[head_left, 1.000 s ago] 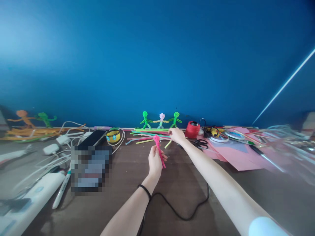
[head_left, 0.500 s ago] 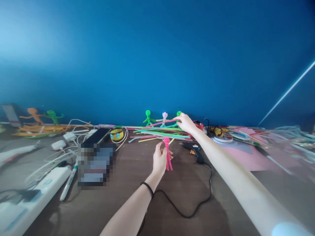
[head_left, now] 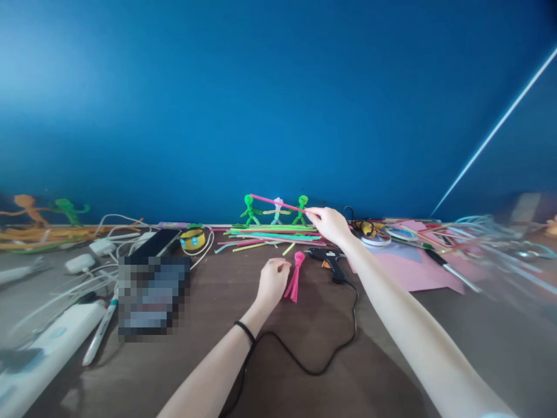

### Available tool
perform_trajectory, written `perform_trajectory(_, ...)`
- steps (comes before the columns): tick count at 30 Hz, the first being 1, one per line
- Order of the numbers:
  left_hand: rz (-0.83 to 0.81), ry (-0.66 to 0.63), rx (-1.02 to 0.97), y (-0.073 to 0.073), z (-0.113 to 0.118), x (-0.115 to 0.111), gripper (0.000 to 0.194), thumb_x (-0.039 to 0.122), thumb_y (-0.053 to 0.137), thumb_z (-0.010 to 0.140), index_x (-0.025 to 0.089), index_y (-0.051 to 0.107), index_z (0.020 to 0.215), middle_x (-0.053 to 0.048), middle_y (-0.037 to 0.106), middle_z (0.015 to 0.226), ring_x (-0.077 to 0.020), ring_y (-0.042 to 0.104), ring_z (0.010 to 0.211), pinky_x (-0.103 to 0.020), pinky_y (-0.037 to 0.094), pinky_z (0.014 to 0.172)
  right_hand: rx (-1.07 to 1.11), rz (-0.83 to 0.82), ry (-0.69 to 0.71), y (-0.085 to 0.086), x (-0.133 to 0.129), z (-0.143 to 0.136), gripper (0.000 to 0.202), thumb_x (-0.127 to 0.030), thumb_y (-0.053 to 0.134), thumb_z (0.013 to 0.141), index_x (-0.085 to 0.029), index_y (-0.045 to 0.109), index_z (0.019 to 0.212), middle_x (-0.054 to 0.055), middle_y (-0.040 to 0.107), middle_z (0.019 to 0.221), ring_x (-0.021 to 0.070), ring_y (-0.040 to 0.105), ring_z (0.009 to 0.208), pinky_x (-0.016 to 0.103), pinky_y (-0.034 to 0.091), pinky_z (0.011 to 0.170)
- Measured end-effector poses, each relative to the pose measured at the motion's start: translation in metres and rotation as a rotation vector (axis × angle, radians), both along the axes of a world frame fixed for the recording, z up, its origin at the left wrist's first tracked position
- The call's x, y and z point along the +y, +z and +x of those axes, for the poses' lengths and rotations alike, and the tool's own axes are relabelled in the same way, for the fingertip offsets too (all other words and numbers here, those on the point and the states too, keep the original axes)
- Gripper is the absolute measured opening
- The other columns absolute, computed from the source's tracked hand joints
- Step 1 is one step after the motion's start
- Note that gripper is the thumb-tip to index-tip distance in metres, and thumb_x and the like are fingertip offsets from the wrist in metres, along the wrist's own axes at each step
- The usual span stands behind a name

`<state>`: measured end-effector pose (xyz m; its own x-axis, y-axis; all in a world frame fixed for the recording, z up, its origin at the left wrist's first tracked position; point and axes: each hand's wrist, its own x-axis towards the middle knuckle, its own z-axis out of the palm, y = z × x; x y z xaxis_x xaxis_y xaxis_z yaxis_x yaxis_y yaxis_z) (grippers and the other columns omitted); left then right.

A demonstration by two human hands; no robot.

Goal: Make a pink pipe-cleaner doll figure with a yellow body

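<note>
A pink pipe cleaner stretches leftward from my right hand, pinched at its right end. Beside my left hand lies a pink pipe-cleaner figure with a round head and loose strands. The fingers of my left hand are curled together; whether anything is between them is too small to tell. Behind both hands is a pile of coloured pipe cleaners. Three small figures stand by the wall: a green one, a pale one and another green one.
A black glue gun lies right of the pink figure, its cable looping across the table. Phones, a yellow tape roll, white cables and a power strip are left. Pink paper and a cutter lie right.
My left hand has let go of the pink figure, which now lies on the table. My right hand has lifted the pink pipe cleaner off the pile. The view has shifted right.
</note>
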<state>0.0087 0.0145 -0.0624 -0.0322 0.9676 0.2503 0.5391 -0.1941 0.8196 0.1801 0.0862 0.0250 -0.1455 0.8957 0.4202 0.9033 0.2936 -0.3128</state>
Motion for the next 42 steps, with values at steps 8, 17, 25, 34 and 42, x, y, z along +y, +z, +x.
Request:
perform_trajectory(8,0.543,0.036,0.425,0.059,-0.016,-0.005,0.027,0.025,0.048,0.079,0.019,0.057,0.104,-0.011,0.056,0.112,-0.0264,0.043,0.107,-0.039,0.032,0.089,-0.066,-0.055,0.116,-0.003,-0.048,-0.001,0.017,-0.032,0.050,0.081,-0.023,0.063,0.085,0.002,0.057,0.074,0.0106,0.051,0.059,0.021,0.032,0.056)
perform_trajectory(17,-0.050,-0.325,0.114,0.051,-0.030,0.007,0.021,0.022,0.041,0.077,0.019,0.060,0.070,-0.001,0.059,0.056,-0.0147,0.054,0.051,-0.024,0.038,0.055,0.075,0.038,0.385,-0.005,-0.046,-0.004,0.017,-0.025,0.051,0.081,-0.020,0.065,0.089,0.005,0.064,0.088,0.0179,0.052,0.087,0.028,0.040,0.077)
perform_trajectory(25,-0.298,-0.358,-0.284,0.061,-0.043,0.011,0.020,0.027,0.052,0.070,0.013,0.060,0.082,-0.003,0.063,0.062,-0.0111,0.056,0.048,-0.022,0.037,0.049,0.110,0.029,0.303,-0.006,-0.040,0.014,0.021,-0.016,0.050,0.079,-0.020,0.065,0.093,0.003,0.065,0.097,0.0166,0.055,0.090,0.028,0.040,0.081)
perform_trajectory(34,-0.310,-0.329,-0.439,0.054,-0.057,0.018,0.022,0.034,0.059,0.067,0.013,0.059,0.072,-0.002,0.061,0.060,-0.0077,0.051,0.045,-0.019,0.030,0.043,0.249,-0.281,0.319,-0.013,-0.041,0.015,0.022,-0.022,0.047,0.080,-0.018,0.065,0.091,0.002,0.068,0.076,0.0114,0.060,0.058,0.021,0.043,0.055)
perform_trajectory(42,-0.430,-0.342,-0.425,0.053,-0.066,0.023,0.018,0.030,0.058,0.067,0.013,0.060,0.070,-0.006,0.065,0.065,-0.0101,0.055,0.051,-0.020,0.034,0.047,0.301,-0.380,0.372,-0.009,-0.041,0.019,0.018,-0.022,0.046,0.079,-0.015,0.061,0.087,0.003,0.066,0.073,0.0077,0.054,0.050,0.018,0.038,0.048)
